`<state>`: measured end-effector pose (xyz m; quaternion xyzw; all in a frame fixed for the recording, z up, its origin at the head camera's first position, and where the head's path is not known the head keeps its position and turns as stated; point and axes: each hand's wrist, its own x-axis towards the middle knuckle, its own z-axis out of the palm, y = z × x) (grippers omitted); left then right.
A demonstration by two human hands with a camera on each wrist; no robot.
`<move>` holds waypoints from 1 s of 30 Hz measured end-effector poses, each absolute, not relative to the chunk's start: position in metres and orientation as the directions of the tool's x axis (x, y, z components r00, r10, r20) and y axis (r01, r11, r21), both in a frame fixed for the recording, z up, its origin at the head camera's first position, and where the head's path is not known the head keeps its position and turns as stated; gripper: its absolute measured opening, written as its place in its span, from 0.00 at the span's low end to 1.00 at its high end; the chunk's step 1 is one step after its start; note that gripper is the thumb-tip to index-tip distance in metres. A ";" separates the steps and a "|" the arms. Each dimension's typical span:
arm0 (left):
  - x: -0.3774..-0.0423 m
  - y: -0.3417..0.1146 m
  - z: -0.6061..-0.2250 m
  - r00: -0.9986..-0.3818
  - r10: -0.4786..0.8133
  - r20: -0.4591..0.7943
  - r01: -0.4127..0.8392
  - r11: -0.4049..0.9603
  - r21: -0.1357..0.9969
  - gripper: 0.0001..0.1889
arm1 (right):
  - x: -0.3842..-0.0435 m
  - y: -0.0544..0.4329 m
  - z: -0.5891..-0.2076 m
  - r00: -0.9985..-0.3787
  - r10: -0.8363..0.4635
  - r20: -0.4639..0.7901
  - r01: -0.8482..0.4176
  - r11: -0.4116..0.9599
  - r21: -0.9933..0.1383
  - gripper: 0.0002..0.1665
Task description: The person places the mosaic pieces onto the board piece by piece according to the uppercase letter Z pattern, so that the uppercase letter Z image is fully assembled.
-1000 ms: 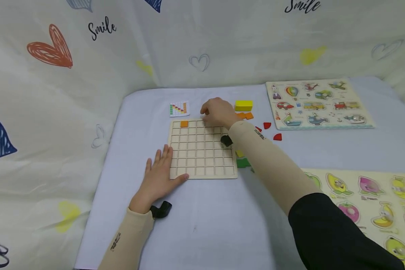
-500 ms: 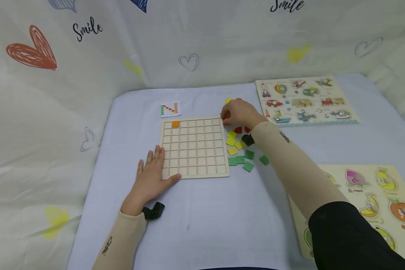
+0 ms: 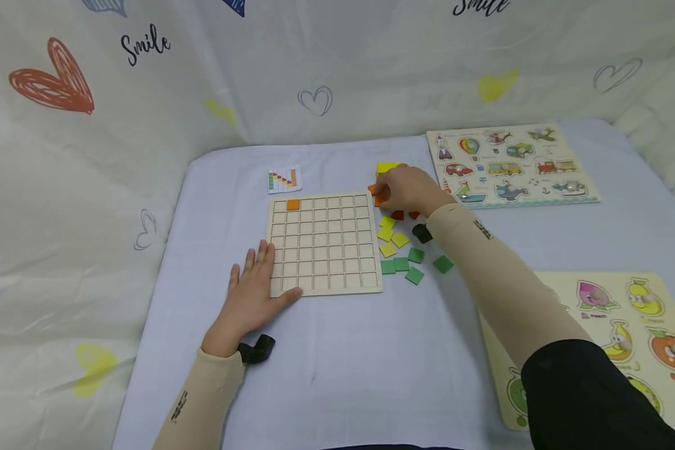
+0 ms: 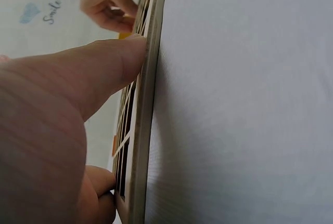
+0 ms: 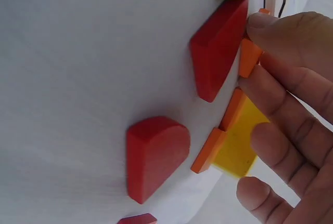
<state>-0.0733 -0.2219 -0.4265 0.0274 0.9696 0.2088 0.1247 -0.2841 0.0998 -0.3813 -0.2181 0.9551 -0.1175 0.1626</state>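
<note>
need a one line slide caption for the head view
Left hand rests on the edge of a gridded board, right hand at orange tiles beside it.

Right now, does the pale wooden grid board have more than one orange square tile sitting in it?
No, the board shows just one orange square tile, in its far row near the left corner.

No longer over the board's (image 3: 327, 242) far edge as a second ago, the right hand (image 3: 409, 189) is beyond its far right corner, nearer the desk's (image 3: 337, 356) right edge, fingertips at orange pieces (image 3: 378, 200) hidden half a second ago. The beige sleeve (image 3: 500, 269) lies farther right, revealing yellow squares (image 3: 400, 239) and green squares (image 3: 415, 255) by the board's right edge.
</note>
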 end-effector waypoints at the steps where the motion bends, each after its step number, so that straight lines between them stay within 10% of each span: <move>1: -0.073 -0.222 -0.427 -0.968 0.106 -0.228 0.002 0.910 0.414 0.59 | -0.284 0.100 -0.381 -0.853 -0.454 -0.258 -0.379 0.878 -0.291 0.20; 30: -0.074 -0.224 -0.428 -0.971 0.102 -0.217 0.002 0.908 0.419 0.59 | -0.290 0.039 -0.378 -0.803 -0.578 -0.143 -0.469 0.762 -0.446 0.14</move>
